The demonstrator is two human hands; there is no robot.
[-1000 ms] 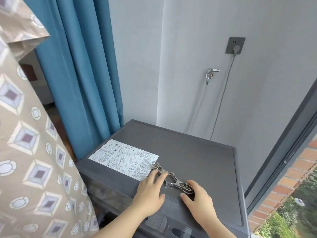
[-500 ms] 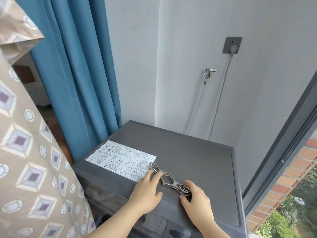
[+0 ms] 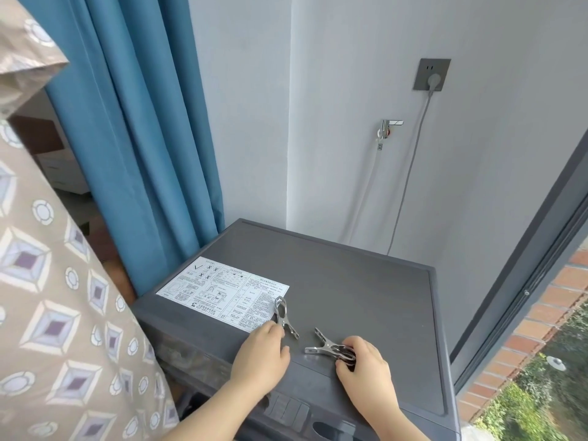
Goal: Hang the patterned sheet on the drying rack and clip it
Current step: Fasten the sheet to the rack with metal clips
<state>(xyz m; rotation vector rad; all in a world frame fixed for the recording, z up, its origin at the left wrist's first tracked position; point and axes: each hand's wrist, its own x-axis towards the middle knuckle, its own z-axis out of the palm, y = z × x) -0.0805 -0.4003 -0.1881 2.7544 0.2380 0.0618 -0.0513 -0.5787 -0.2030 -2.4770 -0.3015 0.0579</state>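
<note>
Two metal clips lie on top of a dark grey washing machine (image 3: 366,281). My left hand (image 3: 259,358) pinches the near end of the left clip (image 3: 283,315), which points away from me. My right hand (image 3: 366,364) grips the right clip (image 3: 327,346) at its ring end, its jaws pointing left. The two clips are apart. The patterned sheet (image 3: 57,313), beige with diamond and circle motifs, hangs at the left edge of the view; the rack that bears it is hidden.
A white instruction sticker (image 3: 219,289) is on the machine's top. Blue curtains (image 3: 133,138) hang behind on the left. A wall socket (image 3: 431,74) with a cable and a tap (image 3: 386,128) are on the grey wall. A window frame (image 3: 521,272) runs along the right.
The two clips were hooked together end to end; now they are separated, the left hand drawing one to the left and the right hand holding the other.
</note>
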